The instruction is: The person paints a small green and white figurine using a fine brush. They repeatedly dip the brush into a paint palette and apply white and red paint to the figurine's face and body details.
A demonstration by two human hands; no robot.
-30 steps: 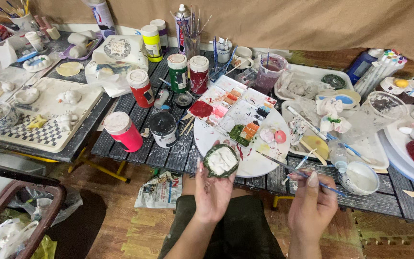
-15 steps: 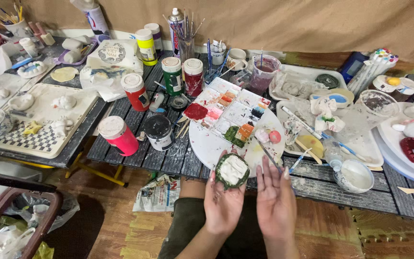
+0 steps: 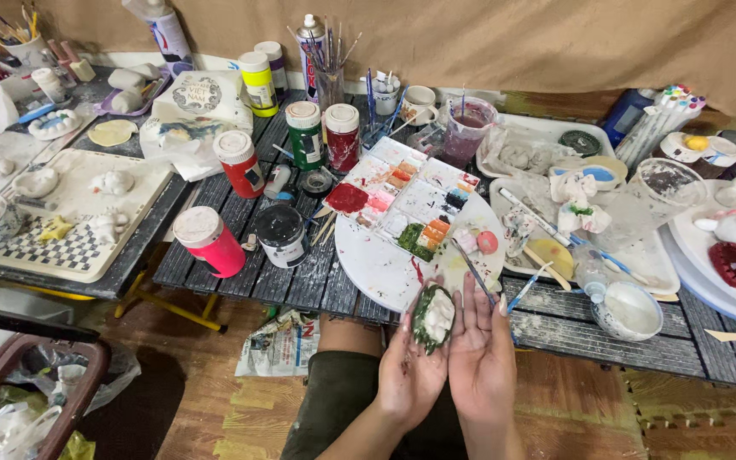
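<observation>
My left hand (image 3: pixel 409 375) holds a small round plaster piece (image 3: pixel 433 317), painted green around the rim and white in the middle, tilted on edge between both palms. My right hand (image 3: pixel 480 353) is pressed against it from the right, fingers up, with a thin paintbrush (image 3: pixel 474 269) pinned between thumb and fingers, its tip over the round white palette plate (image 3: pixel 376 260). Both hands hover at the near edge of the dark slatted table (image 3: pixel 300 281), above my lap.
Paint jars: pink (image 3: pixel 208 242), black (image 3: pixel 282 235), red (image 3: pixel 238 163), green (image 3: pixel 304 135). A rinse cup (image 3: pixel 468 129) stands behind the palette. A white bowl (image 3: pixel 629 311) and trays of plaster figures sit right. A checkered tray (image 3: pixel 61 247) sits left, newspaper (image 3: pixel 281 345) on the floor.
My right hand has come left from the table edge to meet the left hand. Both now press together around the plaster piece, which has turned from flat to on edge.
</observation>
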